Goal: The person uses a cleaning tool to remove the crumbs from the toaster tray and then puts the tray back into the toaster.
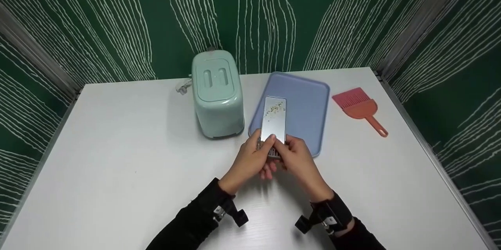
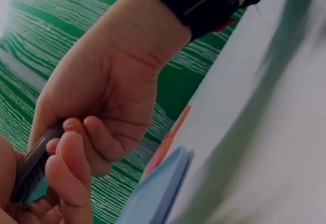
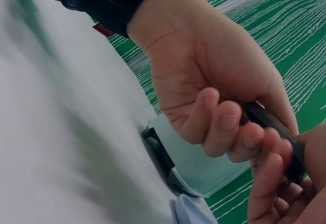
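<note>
Both hands hold a narrow metal crumb tray (image 1: 274,125), its long flat end pointing away from the person. Brown crumbs (image 1: 276,110) are scattered over its far half, and a slotted dark end sits between the hands. My left hand (image 1: 250,158) grips the near left edge, thumb on top. On the opposite edge my right hand (image 1: 299,160) does the same, its thumb beside the left one. Curled fingers under the dark end (image 3: 275,127) show in the right wrist view. In the head view the crumb tray overlaps a blue tray (image 1: 309,105) lying on the table.
A mint-green toaster (image 1: 220,115) with a lid on top stands left of the blue tray, its cord (image 1: 183,86) behind it on the left. To the right lies a small orange brush (image 1: 364,109) with red bristles. Green, white-streaked walls surround the white table (image 1: 129,156).
</note>
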Motion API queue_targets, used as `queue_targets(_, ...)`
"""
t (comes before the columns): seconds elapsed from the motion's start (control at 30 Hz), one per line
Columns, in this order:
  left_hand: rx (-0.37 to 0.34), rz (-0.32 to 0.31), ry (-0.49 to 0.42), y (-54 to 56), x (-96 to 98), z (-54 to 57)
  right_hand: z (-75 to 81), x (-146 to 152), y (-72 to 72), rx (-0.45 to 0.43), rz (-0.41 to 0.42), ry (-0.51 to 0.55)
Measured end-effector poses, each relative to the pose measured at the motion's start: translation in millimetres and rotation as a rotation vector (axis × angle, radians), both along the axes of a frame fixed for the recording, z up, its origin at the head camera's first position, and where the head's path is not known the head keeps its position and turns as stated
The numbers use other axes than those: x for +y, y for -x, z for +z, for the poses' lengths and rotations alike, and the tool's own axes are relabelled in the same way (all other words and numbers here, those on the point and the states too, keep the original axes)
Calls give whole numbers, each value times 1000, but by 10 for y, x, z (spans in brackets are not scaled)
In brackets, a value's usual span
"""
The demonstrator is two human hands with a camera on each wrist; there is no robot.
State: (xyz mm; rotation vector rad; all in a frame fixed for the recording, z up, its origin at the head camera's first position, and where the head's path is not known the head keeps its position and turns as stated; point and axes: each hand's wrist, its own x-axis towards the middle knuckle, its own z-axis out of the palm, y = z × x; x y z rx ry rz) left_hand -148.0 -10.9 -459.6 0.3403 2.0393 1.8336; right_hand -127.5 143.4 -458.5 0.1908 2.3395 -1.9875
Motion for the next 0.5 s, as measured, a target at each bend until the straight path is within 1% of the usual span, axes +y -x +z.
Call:
queue_targets(0.13, -23, 2, -50, 6, 7, -12, -32, -27, -4, 12, -22, -53)
queue_targets(0.4, -19, 23, -134, 49, 18, -92, -73, -80, -1, 20, -39, -89)
queue_targets(0.5, -35, 31, -157, 50, 20, -97, -74, -94, -7, 16, -42, -99)
